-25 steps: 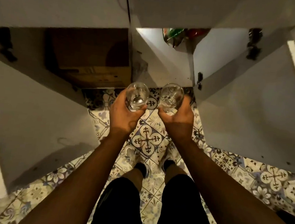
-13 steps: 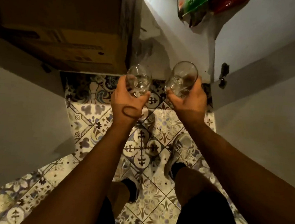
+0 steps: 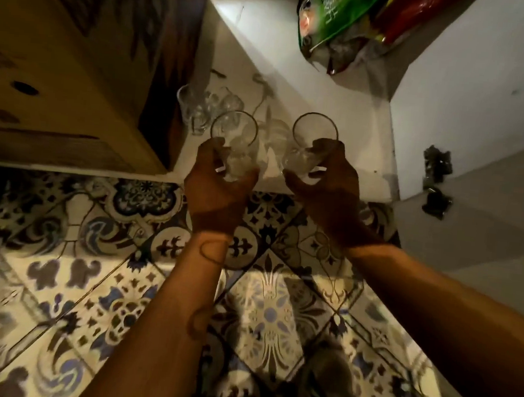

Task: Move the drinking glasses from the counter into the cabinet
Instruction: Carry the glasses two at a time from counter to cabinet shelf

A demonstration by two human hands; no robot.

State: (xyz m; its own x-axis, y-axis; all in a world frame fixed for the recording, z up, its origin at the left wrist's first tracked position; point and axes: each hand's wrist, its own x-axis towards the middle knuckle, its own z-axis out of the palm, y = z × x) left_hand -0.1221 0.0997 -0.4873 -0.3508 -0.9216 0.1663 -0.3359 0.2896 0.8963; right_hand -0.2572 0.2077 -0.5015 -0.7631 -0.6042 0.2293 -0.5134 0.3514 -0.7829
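Note:
My left hand (image 3: 219,191) grips a clear drinking glass (image 3: 235,140) and my right hand (image 3: 327,184) grips a second clear glass (image 3: 310,139). Both glasses are upright, side by side, just above the front of the white cabinet floor (image 3: 349,111). Several more clear glasses (image 3: 205,106) stand further inside the low cabinet, next to a cardboard box. Another glass (image 3: 273,136) shows between the two held ones.
A large cardboard box (image 3: 77,58) fills the left compartment. Green and red snack bags (image 3: 340,19) lie at the back of the cabinet. The open white door (image 3: 479,215) with a dark hinge stands at the right. Patterned floor tiles (image 3: 122,281) lie below.
Both hands moved forward and down with their glasses, from over the tiles to over the cabinet floor. The view came closer to the cabinet, and glasses inside came into sight.

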